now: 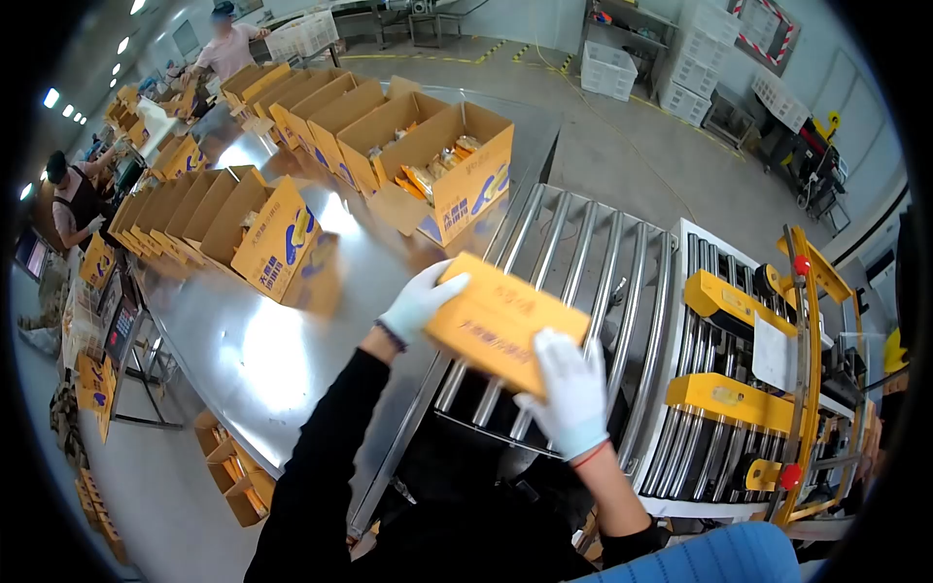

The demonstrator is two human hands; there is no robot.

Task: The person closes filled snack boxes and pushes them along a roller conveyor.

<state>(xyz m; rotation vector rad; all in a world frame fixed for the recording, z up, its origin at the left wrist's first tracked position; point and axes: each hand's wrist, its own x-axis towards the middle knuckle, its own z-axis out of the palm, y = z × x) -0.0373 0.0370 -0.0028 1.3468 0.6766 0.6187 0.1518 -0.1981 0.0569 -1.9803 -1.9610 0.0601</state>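
Note:
A closed yellow box (505, 319) with printing on its face is held up between my two white-gloved hands, over the near edge of the metal table and the roller conveyor. My left hand (423, 299) grips its upper left corner, the thumb over the edge. My right hand (570, 389) lies against its lower right side, fingers on the face. Beyond it stands an open carton (473, 189) with wrapped packets inside, its printed side toward me. Another open carton (277, 238) heads the left row on the table.
The steel table (253, 360) carries two rows of open cartons. Rollers (573, 253) lead right to a machine with yellow guides (729, 403). Packets fill cartons (233, 471) on the floor at left. Co-workers (228, 49) (73, 199) stand at the far side and left.

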